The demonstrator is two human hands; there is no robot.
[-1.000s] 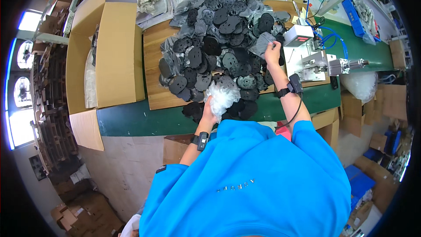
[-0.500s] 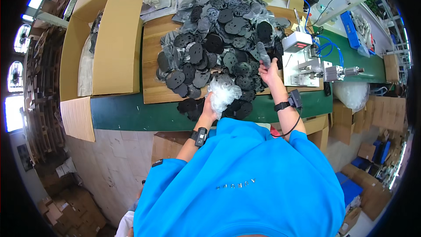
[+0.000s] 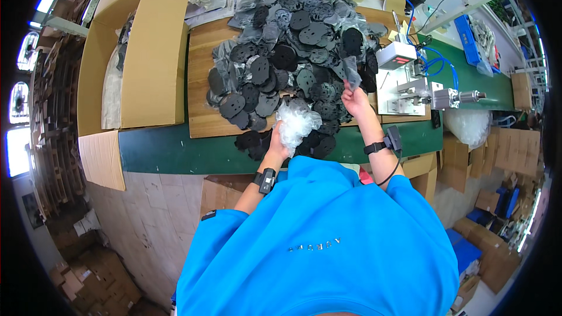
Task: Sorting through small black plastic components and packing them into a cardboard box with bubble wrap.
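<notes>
A heap of flat black parts in clear bags (image 3: pixel 293 58) covers a wooden board (image 3: pixel 202 76) on the green bench. My left hand (image 3: pixel 278 146) is closed on a crumpled bunch of clear plastic bags (image 3: pixel 297 122) at the near side of the heap. My right hand (image 3: pixel 355 96) pinches one bagged black part (image 3: pixel 353 73) and lifts it at the heap's right edge. Both wrists carry black bands.
An open cardboard box (image 3: pixel 140 58) with bagged goods stands left of the board. A small white machine with a red display (image 3: pixel 396 55) and a metal fixture with blue hoses (image 3: pixel 421 90) sit at the right. More cartons lie under and beside the bench.
My right hand has drawn back from the machine side toward the heap's edge, still with a bagged part. My left hand keeps the plastic bunch in place.
</notes>
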